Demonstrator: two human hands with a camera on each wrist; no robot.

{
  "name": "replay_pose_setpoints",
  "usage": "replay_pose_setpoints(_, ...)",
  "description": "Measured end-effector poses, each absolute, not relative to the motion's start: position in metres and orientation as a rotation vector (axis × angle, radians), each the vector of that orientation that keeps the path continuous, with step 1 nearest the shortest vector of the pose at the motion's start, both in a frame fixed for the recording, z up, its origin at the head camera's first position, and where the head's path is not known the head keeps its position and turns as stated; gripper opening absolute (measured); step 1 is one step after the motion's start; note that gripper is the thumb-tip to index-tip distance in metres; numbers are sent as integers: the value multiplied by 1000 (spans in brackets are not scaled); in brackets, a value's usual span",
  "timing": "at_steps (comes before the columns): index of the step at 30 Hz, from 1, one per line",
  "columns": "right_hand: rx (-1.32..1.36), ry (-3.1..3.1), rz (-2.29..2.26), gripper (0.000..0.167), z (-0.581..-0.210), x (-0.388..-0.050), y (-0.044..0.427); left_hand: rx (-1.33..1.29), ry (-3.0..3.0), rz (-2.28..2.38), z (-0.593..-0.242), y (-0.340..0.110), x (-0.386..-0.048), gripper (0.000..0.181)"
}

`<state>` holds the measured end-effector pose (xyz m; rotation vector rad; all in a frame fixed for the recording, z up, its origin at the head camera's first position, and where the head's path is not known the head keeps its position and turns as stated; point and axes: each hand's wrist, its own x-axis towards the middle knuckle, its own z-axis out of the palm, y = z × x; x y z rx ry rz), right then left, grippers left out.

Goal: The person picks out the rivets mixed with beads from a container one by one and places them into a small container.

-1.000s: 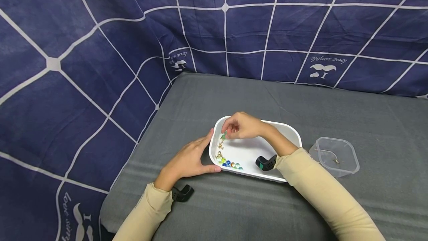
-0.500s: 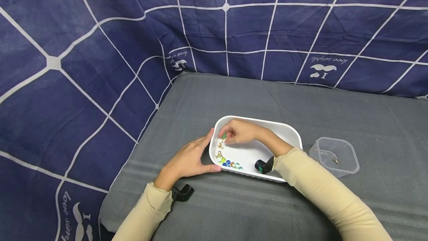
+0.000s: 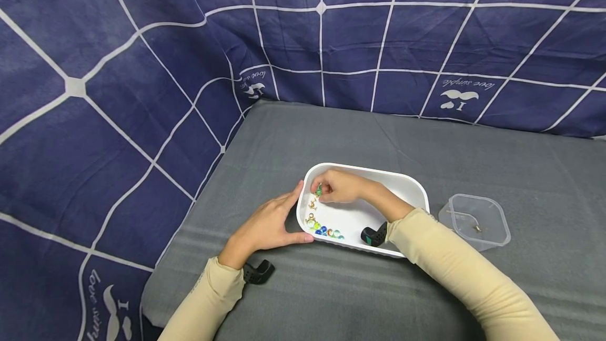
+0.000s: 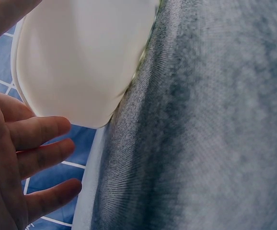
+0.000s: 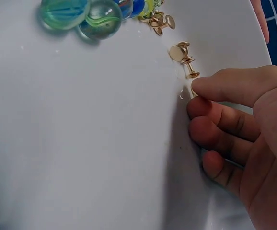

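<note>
A white tray (image 3: 374, 188) lies on the grey cloth. My left hand (image 3: 265, 225) rests against its near left corner, thumb along the front side and fingers along the left end; in the left wrist view the fingers (image 4: 45, 160) are nearly straight. My right hand (image 3: 343, 186) is inside the tray at the left end. Its thumb and curled forefinger pinch a small gold push pin (image 5: 193, 87), mostly hidden. More gold push pins (image 5: 178, 52) lie beside it. Glass marbles (image 3: 324, 230) sit in the near left corner, and something green (image 3: 319, 191) shows by the right fingers.
A clear plastic container (image 3: 479, 220) stands right of the tray with a small gold piece (image 3: 477, 228) inside. Grey cloth (image 3: 331, 136) covers the table. A blue, white-lined curtain (image 3: 350, 36) hangs behind and to the left.
My right hand has moved slightly down and left within the tray, toward the gold push pins, and then stayed there. The left hand keeps its place on the tray.
</note>
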<state>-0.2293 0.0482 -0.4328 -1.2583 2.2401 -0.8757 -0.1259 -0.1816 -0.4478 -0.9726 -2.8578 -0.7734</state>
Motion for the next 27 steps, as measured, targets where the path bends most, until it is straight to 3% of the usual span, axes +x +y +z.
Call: replay_pose_setpoints(27,-1285,2330,-786,8,-434,-230,46,-969,-2878,-776,-446,-181,-125,115)
